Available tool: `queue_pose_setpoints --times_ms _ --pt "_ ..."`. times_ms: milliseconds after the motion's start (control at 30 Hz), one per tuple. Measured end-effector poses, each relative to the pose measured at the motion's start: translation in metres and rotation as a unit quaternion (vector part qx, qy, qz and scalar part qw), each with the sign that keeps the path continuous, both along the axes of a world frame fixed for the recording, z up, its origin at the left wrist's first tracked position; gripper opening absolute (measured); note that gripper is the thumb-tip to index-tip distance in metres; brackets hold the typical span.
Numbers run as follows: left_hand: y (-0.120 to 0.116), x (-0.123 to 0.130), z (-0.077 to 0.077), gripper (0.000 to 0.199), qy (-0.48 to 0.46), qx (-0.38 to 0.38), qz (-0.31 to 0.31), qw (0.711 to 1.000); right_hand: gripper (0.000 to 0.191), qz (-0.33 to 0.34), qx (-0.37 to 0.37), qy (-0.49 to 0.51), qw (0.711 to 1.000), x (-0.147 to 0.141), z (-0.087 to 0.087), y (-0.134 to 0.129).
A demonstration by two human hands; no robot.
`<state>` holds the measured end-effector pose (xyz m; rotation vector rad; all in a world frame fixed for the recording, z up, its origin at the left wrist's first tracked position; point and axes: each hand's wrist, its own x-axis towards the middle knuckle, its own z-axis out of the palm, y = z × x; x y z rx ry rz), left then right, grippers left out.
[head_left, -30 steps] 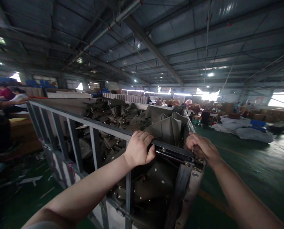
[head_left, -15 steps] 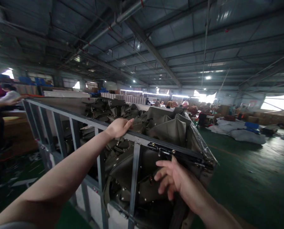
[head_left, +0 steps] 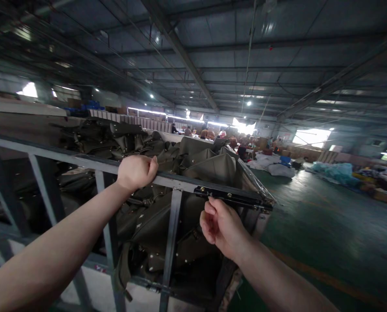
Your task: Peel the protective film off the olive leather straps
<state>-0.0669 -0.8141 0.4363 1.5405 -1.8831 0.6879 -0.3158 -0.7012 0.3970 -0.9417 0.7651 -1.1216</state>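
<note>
My left hand [head_left: 137, 171] is wrapped over the grey metal top rail [head_left: 79, 161] of a large barred cart, with the thumb lying along the rail. Under the black latch [head_left: 235, 196] at the rail's right end, my right hand [head_left: 220, 225] is closed. Its fingers are curled, and the fingertips meet the latch's lower edge; the exact part they pinch is hidden. Behind the bars, the cart is heaped with dark olive bags [head_left: 209, 167] bearing small metal fittings. A strap [head_left: 124, 268] hangs out between two bars.
Clear plastic sheeting [head_left: 250, 173] covers the cart's right side. Green floor [head_left: 313, 242] stretches along the right. White bundles [head_left: 274, 167] and a teal pile [head_left: 334, 171] lie farther off. Several people work at lit tables in the background.
The view has turned right and come closer to the cart. My right hand has gone from spread fingers beneath the latch to curled fingers touching it. The left hand keeps its hold on the rail.
</note>
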Motion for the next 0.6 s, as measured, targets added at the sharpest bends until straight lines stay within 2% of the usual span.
queue_pose_setpoints --times_ms 67,167,267,333,367,400,433,467,500,533,600 --pt "0.003 -0.001 0.0 0.061 0.003 0.005 0.003 1.0 0.049 0.015 -0.031 0.041 0.999 0.01 -0.006 0.001" --pt "0.006 -0.002 -0.001 0.062 0.012 0.01 0.02 1.0 0.056 0.103 -0.058 0.063 0.991 0.036 -0.008 0.014" --pt "0.004 -0.001 -0.002 0.065 0.022 0.019 0.021 0.999 0.057 0.185 -0.121 0.078 0.972 0.053 0.004 0.037" --pt "0.0 -0.001 -0.002 0.064 0.033 0.027 0.013 0.999 0.054 0.176 -0.214 0.185 0.943 0.042 0.018 0.051" --pt "-0.001 -0.002 -0.002 0.063 0.04 0.033 0.01 0.999 0.049 0.13 -0.283 0.263 0.913 0.029 0.027 0.055" --pt "0.0 -0.004 -0.001 0.061 0.048 0.039 0.008 0.998 0.042 0.047 -0.36 0.349 0.864 0.01 0.037 0.057" --pt "0.002 -0.006 0.001 0.059 0.055 0.047 0.007 0.997 0.033 -0.071 -0.448 0.412 0.79 -0.011 0.046 0.055" --pt "0.007 -0.009 0.003 0.057 0.062 0.055 0.009 0.997 0.029 -0.174 -0.492 0.461 0.718 -0.034 0.054 0.05" --pt "0.014 -0.012 0.005 0.056 0.067 0.065 0.011 0.996 0.029 -0.243 -0.503 0.509 0.655 -0.055 0.06 0.042" --pt "0.022 -0.016 0.008 0.055 0.07 0.075 0.014 0.995 0.036 -0.246 -0.505 0.567 0.602 -0.074 0.061 0.031" --pt "0.033 -0.023 0.011 0.052 0.067 0.09 0.016 0.994 0.063 -0.225 -0.496 0.651 0.528 -0.097 0.053 0.003"
